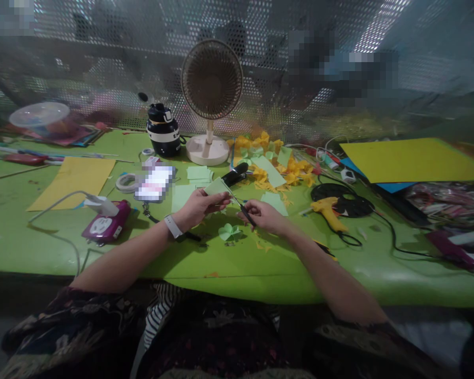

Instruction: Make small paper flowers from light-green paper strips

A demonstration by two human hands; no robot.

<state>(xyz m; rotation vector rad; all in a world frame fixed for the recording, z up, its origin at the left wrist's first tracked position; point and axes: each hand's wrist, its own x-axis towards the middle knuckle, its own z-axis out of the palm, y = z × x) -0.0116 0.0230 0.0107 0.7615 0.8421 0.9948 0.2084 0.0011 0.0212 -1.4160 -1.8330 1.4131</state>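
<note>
The pale green, straight-edged paper piece (216, 186) is up above the glossy green desk (225, 266), pinched in the fingers of the left hand (193, 208). The fingers of the right hand (266, 217) close around a slim black-handled tool (247, 215) that meets the paper's edge. Both forearms angle inward. Behind, a round-headed cream fan (211, 79) stands before a perforated grey screen (122, 63).

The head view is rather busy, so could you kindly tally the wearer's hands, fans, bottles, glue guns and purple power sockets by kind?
Left hand and right hand: 2
Fan: 1
Bottle: 1
Yellow glue gun: 1
Purple power sockets: 2
Total: 7
</note>
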